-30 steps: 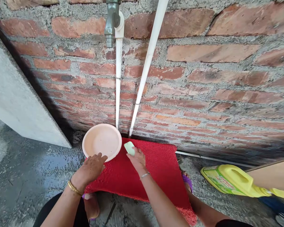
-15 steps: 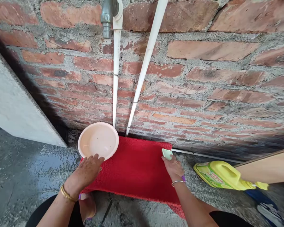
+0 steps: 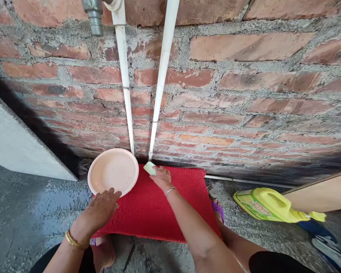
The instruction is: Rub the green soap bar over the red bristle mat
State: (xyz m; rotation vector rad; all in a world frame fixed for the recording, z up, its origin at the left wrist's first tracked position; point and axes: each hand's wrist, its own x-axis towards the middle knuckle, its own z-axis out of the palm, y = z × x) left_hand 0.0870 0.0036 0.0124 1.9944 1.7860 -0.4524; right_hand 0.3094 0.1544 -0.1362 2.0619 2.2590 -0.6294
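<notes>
A red textured mat (image 3: 193, 197) lies on the floor before my feet, and a pale pink basin (image 3: 113, 170) stands on its left end. My right hand (image 3: 162, 177) is closed around a pale green, rounded block (image 3: 150, 168) shaped like a bar of soap, at the mat's far edge just right of the basin. My left hand (image 3: 102, 208) is at the basin's near rim with its fingers stretched forward; whether they touch the rim or the mat I cannot tell. Only a few dark specks show inside the basin.
A brick wall (image 3: 216, 91) rises behind the mat, with two white pipes (image 3: 162, 76) and a grey tap (image 3: 94, 19). At the right a yellow jug (image 3: 268, 204) lies on its side near a wooden board (image 3: 324, 189). A pale slab (image 3: 22, 140) leans at the left over wet concrete.
My right hand has swept left across the mat with the green block, from its right end to beside the basin. My left hand stays near the basin's rim. The view has shifted slightly.
</notes>
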